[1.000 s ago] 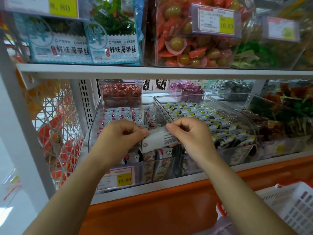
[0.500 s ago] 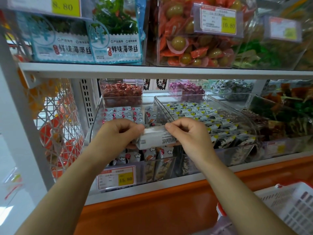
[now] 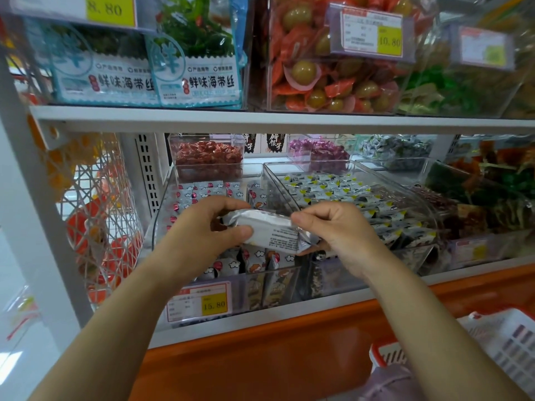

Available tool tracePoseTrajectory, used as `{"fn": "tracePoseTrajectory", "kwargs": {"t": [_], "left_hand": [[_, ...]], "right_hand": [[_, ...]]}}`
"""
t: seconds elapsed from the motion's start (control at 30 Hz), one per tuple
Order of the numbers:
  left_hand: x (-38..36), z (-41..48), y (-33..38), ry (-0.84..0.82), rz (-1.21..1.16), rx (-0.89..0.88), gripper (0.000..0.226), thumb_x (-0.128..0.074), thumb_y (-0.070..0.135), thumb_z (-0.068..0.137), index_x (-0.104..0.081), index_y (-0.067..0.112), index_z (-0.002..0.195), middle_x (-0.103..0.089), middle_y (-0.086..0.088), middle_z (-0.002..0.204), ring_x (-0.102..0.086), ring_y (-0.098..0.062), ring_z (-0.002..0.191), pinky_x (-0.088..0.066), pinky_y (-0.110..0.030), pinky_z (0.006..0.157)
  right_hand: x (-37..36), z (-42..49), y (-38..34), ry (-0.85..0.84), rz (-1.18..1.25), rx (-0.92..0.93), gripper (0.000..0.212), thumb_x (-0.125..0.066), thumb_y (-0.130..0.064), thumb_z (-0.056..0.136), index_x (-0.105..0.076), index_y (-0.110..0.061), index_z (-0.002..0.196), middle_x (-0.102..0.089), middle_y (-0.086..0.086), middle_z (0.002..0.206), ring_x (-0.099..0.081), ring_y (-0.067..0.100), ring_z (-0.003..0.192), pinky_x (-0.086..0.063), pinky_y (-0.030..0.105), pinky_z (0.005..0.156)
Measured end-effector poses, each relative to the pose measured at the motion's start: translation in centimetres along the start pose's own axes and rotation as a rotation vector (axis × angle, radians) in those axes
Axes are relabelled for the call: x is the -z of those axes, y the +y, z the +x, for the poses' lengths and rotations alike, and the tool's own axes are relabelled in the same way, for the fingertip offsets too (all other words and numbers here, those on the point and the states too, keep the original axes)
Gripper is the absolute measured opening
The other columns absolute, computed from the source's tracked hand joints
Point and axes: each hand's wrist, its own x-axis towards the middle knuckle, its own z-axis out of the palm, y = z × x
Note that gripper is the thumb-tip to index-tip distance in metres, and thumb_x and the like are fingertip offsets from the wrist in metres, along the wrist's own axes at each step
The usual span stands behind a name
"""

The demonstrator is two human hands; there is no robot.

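Hands hold one silver snack packet (image 3: 267, 231) above the clear bin (image 3: 162, 209) of like packets: left hand (image 3: 207, 227) pinches its left end, right hand (image 3: 333, 230) its right end. Packet's print appears to face the camera, too small to read.

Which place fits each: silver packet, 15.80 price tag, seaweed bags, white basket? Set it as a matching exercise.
1 silver packet
2 15.80 price tag
3 seaweed bags
4 white basket

A on the upper shelf, left
B lower right corner of view
C pinched between left hand and right hand
D on the front of the left clear bin

Pairs: 1-C, 2-D, 3-A, 4-B
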Motion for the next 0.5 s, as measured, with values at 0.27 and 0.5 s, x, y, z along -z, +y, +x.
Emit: {"fn": "tracePoseTrajectory", "kwargs": {"t": [0.27, 0.5], "left_hand": [[-0.06, 0.07, -0.05, 0.0, 0.01, -0.005, 0.022, -0.064, 0.012, 0.085, -0.065, 0.027, 0.1, -0.069, 0.005, 0.093, -0.065, -0.003, 0.077, -0.05, -0.009, 0.061], [-0.39, 0.47, -0.64, 0.152, -0.05, 0.034, 0.013, -0.06, 0.02, 0.088, -0.058, 0.032, 0.092, -0.066, 0.002, 0.094, -0.068, -0.009, 0.071, -0.054, -0.014, 0.059]], "right_hand": [[0.06, 0.42, 0.66, 0.015, 0.187, -0.138, 0.017, -0.068, -0.011, 0.073, -0.074, -0.015, 0.058, -0.071, 0.001, 0.062, -0.068, 0.013, 0.056, -0.052, 0.021, 0.047], [-0.18, 0.17, 0.73, -0.085, 0.305, -0.074, 0.032, -0.068, -0.03, 0.069, -0.073, -0.013, 0.096, -0.073, 0.005, 0.091, -0.069, 0.018, 0.086, -0.058, 0.027, 0.067]]}}
